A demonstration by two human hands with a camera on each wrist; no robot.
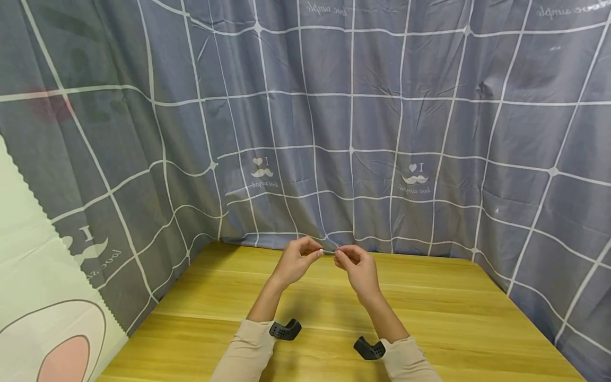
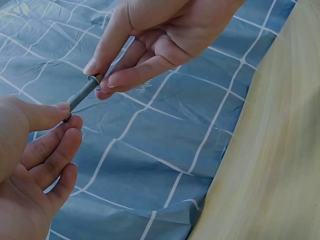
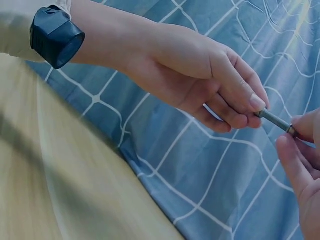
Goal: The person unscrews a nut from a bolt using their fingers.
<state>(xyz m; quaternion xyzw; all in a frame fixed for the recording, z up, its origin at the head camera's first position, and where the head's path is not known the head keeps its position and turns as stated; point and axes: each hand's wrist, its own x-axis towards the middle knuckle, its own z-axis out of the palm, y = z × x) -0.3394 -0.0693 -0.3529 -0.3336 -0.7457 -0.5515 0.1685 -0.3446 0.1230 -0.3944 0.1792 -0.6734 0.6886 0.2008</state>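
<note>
A slim metal bolt (image 2: 82, 96) with a threaded shank spans the gap between the two hands, above the table. My left hand (image 1: 294, 261) pinches one end between thumb and forefinger, its other fingers loosely bent. At the opposite end, the thumb and fingers of my right hand (image 1: 361, 269) grip the bolt beside a small round metal collar (image 2: 93, 80). In the right wrist view the shank (image 3: 273, 120) runs slantwise from the left fingertips to the right ones. Both bolt ends are partly hidden by fingertips.
Below the hands lies a wood-grain table (image 1: 429, 318). A grey-blue checked curtain (image 1: 353, 122) hangs behind it and along both sides. Pale cloth with a pink print (image 1: 28, 254) hangs at the left. Black wrist cameras (image 1: 285, 330) sit on both cuffs.
</note>
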